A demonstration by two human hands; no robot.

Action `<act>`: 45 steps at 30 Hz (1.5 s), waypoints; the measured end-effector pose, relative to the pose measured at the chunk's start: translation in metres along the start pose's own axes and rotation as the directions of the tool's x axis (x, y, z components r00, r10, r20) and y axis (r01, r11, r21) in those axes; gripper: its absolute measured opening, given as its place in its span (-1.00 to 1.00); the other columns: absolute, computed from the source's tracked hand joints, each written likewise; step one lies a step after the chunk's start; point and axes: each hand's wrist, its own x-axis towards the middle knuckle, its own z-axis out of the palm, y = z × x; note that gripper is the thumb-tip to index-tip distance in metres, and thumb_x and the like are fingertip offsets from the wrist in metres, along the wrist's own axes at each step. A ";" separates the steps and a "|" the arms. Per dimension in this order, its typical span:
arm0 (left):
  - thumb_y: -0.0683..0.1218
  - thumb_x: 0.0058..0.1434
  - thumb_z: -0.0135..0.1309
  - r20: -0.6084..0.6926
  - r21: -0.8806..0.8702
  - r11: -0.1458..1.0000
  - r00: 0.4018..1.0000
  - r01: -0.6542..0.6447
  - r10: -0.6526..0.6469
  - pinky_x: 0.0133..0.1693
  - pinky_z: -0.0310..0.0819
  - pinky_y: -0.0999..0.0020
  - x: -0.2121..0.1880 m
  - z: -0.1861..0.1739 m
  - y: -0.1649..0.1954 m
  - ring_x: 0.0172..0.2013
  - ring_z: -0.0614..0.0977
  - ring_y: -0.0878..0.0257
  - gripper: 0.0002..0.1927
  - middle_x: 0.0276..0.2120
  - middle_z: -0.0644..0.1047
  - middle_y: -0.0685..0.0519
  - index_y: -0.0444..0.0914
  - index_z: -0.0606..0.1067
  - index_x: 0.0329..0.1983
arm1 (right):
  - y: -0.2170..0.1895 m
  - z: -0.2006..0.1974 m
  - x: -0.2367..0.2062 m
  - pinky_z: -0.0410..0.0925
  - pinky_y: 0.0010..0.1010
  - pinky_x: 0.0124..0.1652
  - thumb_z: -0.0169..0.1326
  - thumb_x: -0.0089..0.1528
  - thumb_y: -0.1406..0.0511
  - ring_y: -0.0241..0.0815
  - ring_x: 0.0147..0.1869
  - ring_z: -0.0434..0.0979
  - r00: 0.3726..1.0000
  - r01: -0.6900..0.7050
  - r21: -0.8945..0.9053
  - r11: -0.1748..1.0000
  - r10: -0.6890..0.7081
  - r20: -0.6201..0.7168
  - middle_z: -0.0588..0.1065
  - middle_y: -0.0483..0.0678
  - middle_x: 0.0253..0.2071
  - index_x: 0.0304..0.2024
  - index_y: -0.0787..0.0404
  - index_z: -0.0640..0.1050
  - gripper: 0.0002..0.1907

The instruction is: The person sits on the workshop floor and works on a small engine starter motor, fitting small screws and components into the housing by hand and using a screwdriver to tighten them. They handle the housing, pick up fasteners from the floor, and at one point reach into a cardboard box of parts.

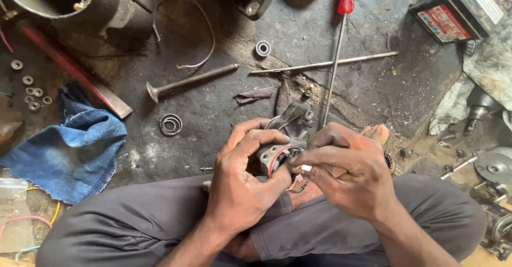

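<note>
My left hand (242,179) grips a grey metal engine part (288,133) with a round bore ringed in red, held over my crossed legs. My right hand (344,168) pinches a small pale piece (305,168) at the rim of that bore with its fingertips. Both hands touch the part; its lower side is hidden behind my fingers.
On the dirty floor lie an engine valve (189,80), a coiled spring (170,124), a small bearing (263,48), a long red-handled screwdriver (339,43), a thin rod (325,63), a blue denim rag (66,149), several washers (29,91), a battery box (458,8) and metal parts (493,165).
</note>
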 end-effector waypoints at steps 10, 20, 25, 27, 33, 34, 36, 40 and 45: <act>-0.21 -0.01 0.27 -0.064 -0.012 0.999 0.997 -0.035 0.034 -0.02 0.65 0.31 -0.002 -0.001 0.005 0.01 0.71 0.12 -0.60 0.10 0.51 -0.10 -0.24 0.58 -0.05 | -0.001 0.006 -0.004 0.40 -0.47 -0.33 0.38 0.01 0.36 -0.26 -0.28 0.60 0.993 0.030 -0.098 0.995 -0.040 -0.108 0.55 -0.07 -0.26 -0.25 0.18 0.67 -0.74; -0.20 -0.01 0.26 -0.052 0.017 0.998 0.997 -0.059 0.060 0.01 0.63 0.27 -0.004 -0.001 0.005 0.03 0.71 0.08 -0.58 0.12 0.52 -0.11 -0.22 0.58 -0.02 | -0.004 0.004 0.000 0.36 -0.48 -0.35 0.35 0.07 0.36 -0.28 -0.30 0.57 0.993 0.107 -0.006 0.994 -0.107 -0.045 0.53 -0.11 -0.33 -0.20 0.20 0.67 -0.77; -0.21 -0.04 0.25 -0.022 0.063 0.992 0.994 -0.108 0.109 0.12 0.55 0.20 -0.003 -0.003 0.002 0.15 0.65 0.00 -0.56 0.11 0.53 -0.14 -0.22 0.58 -0.02 | -0.001 -0.011 0.012 0.25 -0.42 -0.48 0.33 0.06 0.32 -0.29 -0.48 0.46 0.985 0.026 -0.033 0.999 -0.020 0.171 0.47 -0.13 -0.47 -0.27 0.18 0.69 -0.82; -0.20 -0.05 0.25 0.007 0.059 0.995 0.997 -0.081 0.081 0.13 0.53 0.19 -0.003 -0.002 0.000 0.15 0.64 0.00 -0.56 0.09 0.54 -0.14 -0.23 0.58 -0.03 | 0.001 -0.018 0.016 0.19 -0.37 -0.50 0.31 0.05 0.31 -0.26 -0.53 0.40 0.967 -0.008 -0.039 0.999 0.017 0.253 0.41 -0.11 -0.51 -0.27 0.18 0.69 -0.81; -0.19 -0.03 0.24 0.086 -0.059 0.998 0.996 0.036 -0.030 0.03 0.55 0.32 0.001 0.001 -0.003 0.01 0.67 0.16 -0.57 0.06 0.54 -0.08 -0.24 0.57 -0.03 | -0.001 -0.016 0.014 0.19 -0.38 -0.51 0.30 0.06 0.30 -0.26 -0.54 0.39 0.978 -0.029 -0.057 0.998 0.040 0.205 0.41 -0.16 -0.54 -0.29 0.11 0.69 -0.83; -0.20 -0.03 0.23 0.098 -0.086 0.995 0.994 0.057 -0.048 0.01 0.56 0.35 0.001 0.000 -0.003 0.00 0.67 0.19 -0.57 0.05 0.54 -0.07 -0.25 0.57 -0.02 | -0.002 -0.015 0.014 0.19 -0.39 -0.51 0.30 0.05 0.30 -0.26 -0.54 0.39 0.979 -0.019 -0.065 0.998 0.032 0.203 0.41 -0.16 -0.54 -0.28 0.11 0.69 -0.83; -0.21 -0.03 0.21 0.114 -0.115 0.987 0.988 0.115 -0.102 -0.07 0.56 0.40 0.002 0.000 -0.003 -0.05 0.66 0.24 -0.58 0.04 0.54 -0.04 -0.25 0.57 -0.03 | -0.004 -0.013 0.014 0.19 -0.39 -0.51 0.29 0.04 0.32 -0.27 -0.54 0.39 0.980 0.002 -0.081 0.997 0.014 0.199 0.40 -0.15 -0.53 -0.27 0.11 0.69 -0.81; -0.25 -0.03 0.22 0.132 -0.196 0.969 0.983 0.150 -0.126 -0.07 0.56 0.43 0.003 0.000 -0.003 -0.04 0.63 0.29 -0.58 0.04 0.53 -0.03 -0.28 0.56 -0.03 | -0.004 -0.012 0.014 0.16 -0.39 -0.51 0.30 0.06 0.35 -0.28 -0.54 0.36 0.987 0.006 -0.090 0.996 0.008 0.161 0.41 -0.15 -0.54 -0.26 0.12 0.70 -0.83; -0.23 0.04 0.26 0.129 -0.203 0.969 0.985 0.142 -0.118 -0.02 0.56 0.43 0.002 -0.002 -0.003 0.00 0.64 0.29 -0.63 0.08 0.53 -0.03 -0.28 0.57 -0.03 | -0.002 -0.017 0.010 0.13 -0.43 -0.54 0.29 0.07 0.40 -0.35 -0.58 0.31 0.991 -0.106 -0.036 0.994 0.109 0.083 0.40 -0.15 -0.57 -0.26 0.16 0.71 -0.83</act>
